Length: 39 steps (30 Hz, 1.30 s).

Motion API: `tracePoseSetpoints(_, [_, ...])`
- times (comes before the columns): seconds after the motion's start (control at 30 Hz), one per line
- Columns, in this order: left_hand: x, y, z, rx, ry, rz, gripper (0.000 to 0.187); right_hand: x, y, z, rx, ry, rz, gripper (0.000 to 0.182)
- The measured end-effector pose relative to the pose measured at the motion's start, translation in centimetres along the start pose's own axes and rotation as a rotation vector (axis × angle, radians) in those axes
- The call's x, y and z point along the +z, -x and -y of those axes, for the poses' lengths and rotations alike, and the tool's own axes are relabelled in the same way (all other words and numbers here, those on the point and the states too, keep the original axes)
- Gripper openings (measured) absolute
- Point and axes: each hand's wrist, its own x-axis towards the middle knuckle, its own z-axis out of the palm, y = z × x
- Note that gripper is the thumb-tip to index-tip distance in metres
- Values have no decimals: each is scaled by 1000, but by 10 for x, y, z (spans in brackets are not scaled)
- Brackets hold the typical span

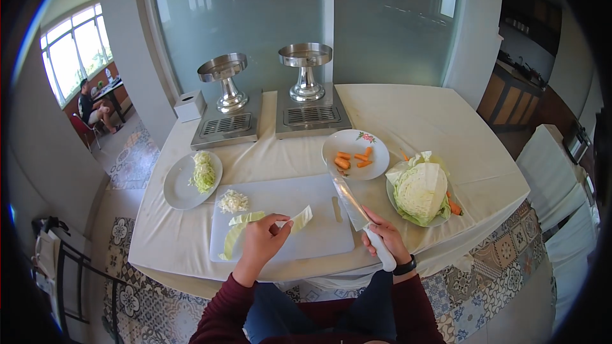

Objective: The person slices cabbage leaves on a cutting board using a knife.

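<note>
Left hand [264,237], at the cutting board [287,194]: thumb and fingers pinching a pale leaf strip [302,218] over its near half. Right hand [387,236], by the board's right edge: fingers wrapped round the white-handled knife [354,204], blade slanting away from the person.

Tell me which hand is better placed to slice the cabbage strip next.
Likely the right hand: it grips the knife, close to the cutting board, while the left hand seems occupied holding the cabbage strip.
</note>
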Motion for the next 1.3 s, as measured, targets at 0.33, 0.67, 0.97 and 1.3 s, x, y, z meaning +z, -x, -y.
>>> tracePoseSetpoints(0.33, [-20, -75, 46, 235, 34, -140, 9, 4, -1, 4, -3, -39, -20, 57])
tracePoseSetpoints(0.67, [0, -65, 54, 550, -120, -58, 8, 7, 1, 6, 13, -4, -33, 60])
tracePoseSetpoints(0.97, [-13, -33, 23, 399, -17, -17, 23, 0, -3, 0, -23, 11, 4, 61])
tracePoseSetpoints(1.3, [-2, 49, 28, 271, -51, 96, 40, 2, 0, -5, -56, 108, 2, 61])
